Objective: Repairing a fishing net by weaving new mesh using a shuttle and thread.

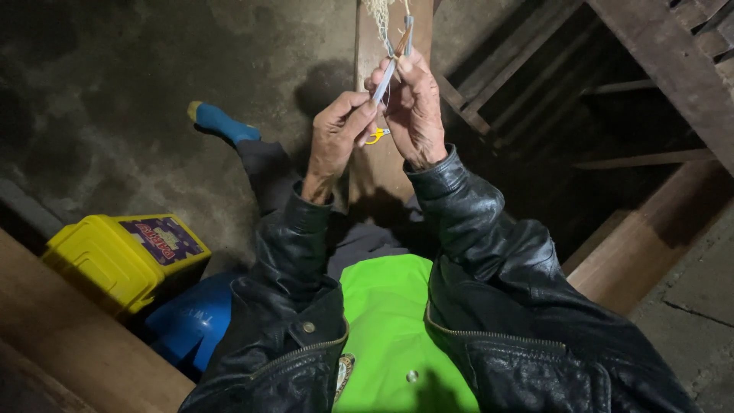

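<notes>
**Now both hands are working a slim tool over the plank**

From the head view, you are pinching a thin grey netting tool [388, 70] between both hands. Your left hand [336, 138] is closing its fingers around the lower end; your right hand [417, 107] is gripping it higher up, near the pale netting [380, 14]. Small yellow scissors [375, 136] are lying on the wooden plank [375, 172] just beneath. A yellow box [115, 256] is sitting well apart, at your left.

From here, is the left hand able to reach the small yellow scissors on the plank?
Probably yes. The small yellow scissors lie on the wooden plank just beside the left hand, with nothing between them. But that hand already grips a thin tool, so it is not free.
</notes>
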